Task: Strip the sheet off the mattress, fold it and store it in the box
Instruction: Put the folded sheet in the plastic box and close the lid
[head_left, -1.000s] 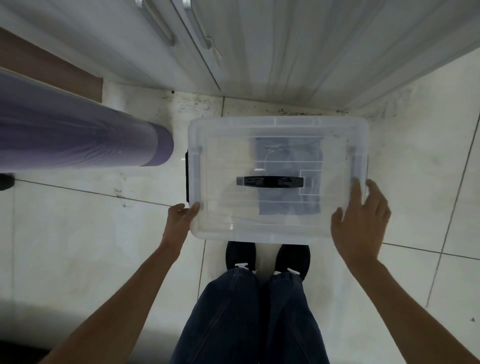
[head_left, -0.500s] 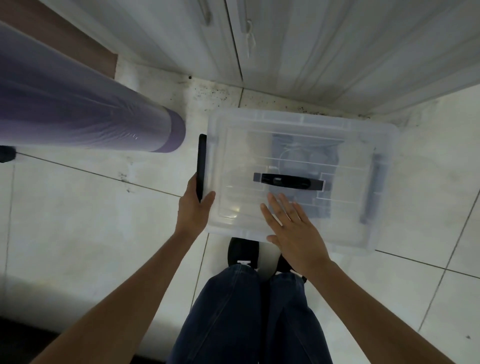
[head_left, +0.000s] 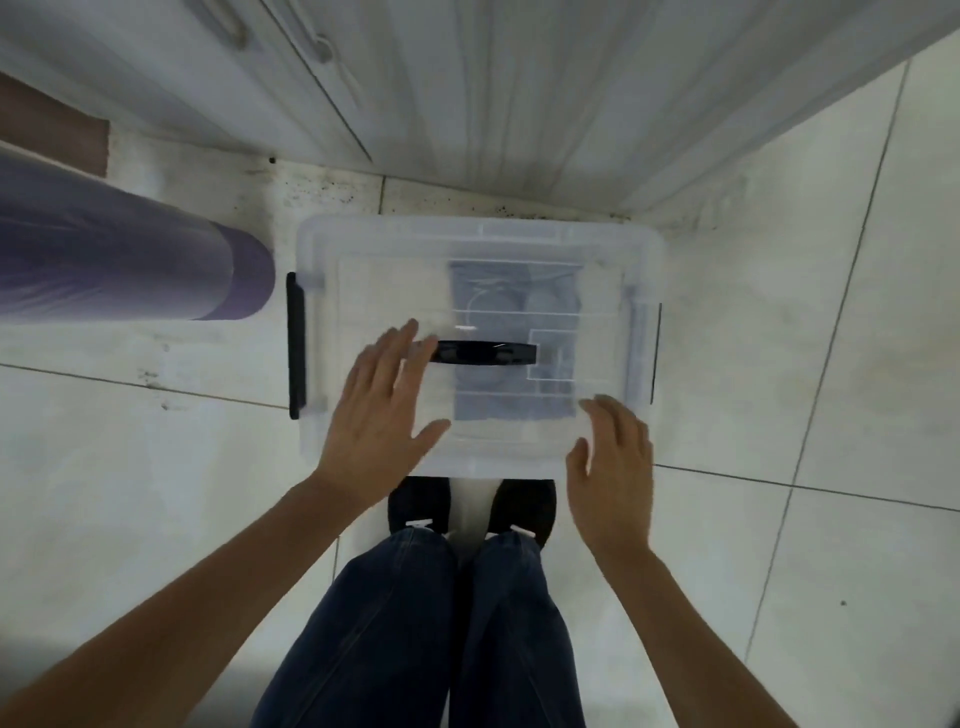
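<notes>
On the tiled floor (head_left: 156, 467), just ahead of the person's shoes (head_left: 420, 501), the clear plastic box (head_left: 478, 234) stands close to the white cupboard doors (head_left: 519, 104), with its lid (head_left: 374, 291) seated on top. The folded sheet (head_left: 514, 322) lies inside, right of centre. It shows through the lid as a flat grey-blue rectangle beneath the black carry handle (head_left: 485, 353). The left hand (head_left: 382, 410) is spread flat with straight fingers over the lid's left half. The right hand (head_left: 613, 467) is at the near right corner, fingers relaxed and slightly bent. Neither hand grasps anything, and motion blur prevents confirming contact. This placement suits pressing the lid down evenly. The left latch (head_left: 295, 345) stands out from the box side, apparently unfastened. The right latch (head_left: 655, 358) shows only as a thin edge.
</notes>
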